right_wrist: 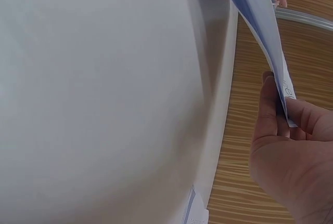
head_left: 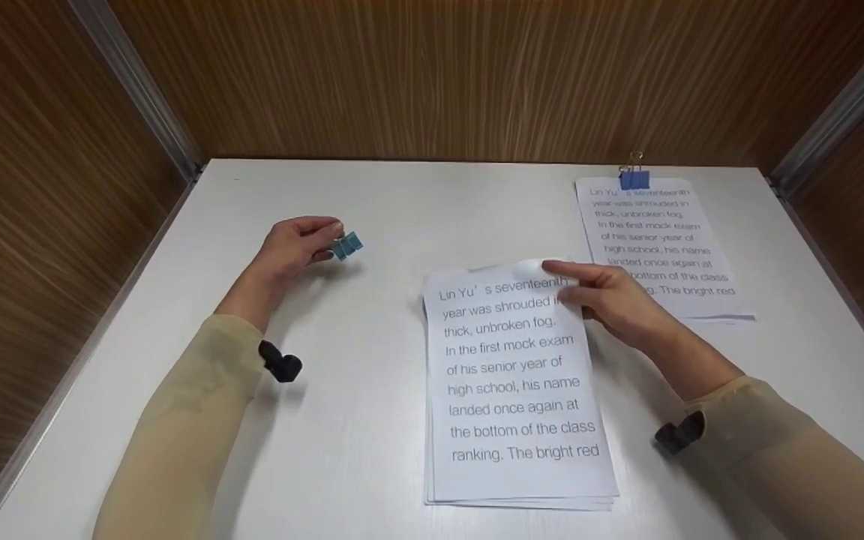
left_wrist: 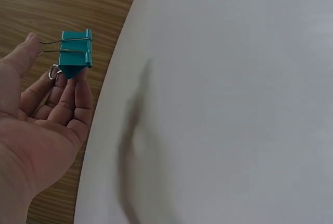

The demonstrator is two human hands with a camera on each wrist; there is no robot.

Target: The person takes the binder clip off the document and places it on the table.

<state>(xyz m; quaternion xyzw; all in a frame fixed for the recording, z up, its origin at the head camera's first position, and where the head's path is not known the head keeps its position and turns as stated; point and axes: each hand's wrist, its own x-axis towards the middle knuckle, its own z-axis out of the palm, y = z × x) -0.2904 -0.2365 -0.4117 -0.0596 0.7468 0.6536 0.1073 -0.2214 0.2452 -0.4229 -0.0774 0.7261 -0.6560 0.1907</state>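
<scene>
My left hand (head_left: 298, 246) pinches a teal binder clip (head_left: 346, 245) above the left part of the table. In the left wrist view the clip (left_wrist: 75, 50) has its wire handles toward the thumb, and its wide teal back faces away from the palm. My right hand (head_left: 612, 301) grips the upper right corner of a stack of printed sheets (head_left: 514, 390). The right wrist view shows the sheets (right_wrist: 263, 21) between thumb and fingers, their top edge lifted and bowed. Several sheet edges show at the bottom of the stack, slightly uneven.
A second stack of printed sheets (head_left: 672, 247) lies at the back right, with a blue binder clip (head_left: 634, 179) on its top edge. My right hand overlaps its lower left part. Wood-patterned panels (head_left: 432, 82) enclose the white table (head_left: 357, 435) at the back and sides.
</scene>
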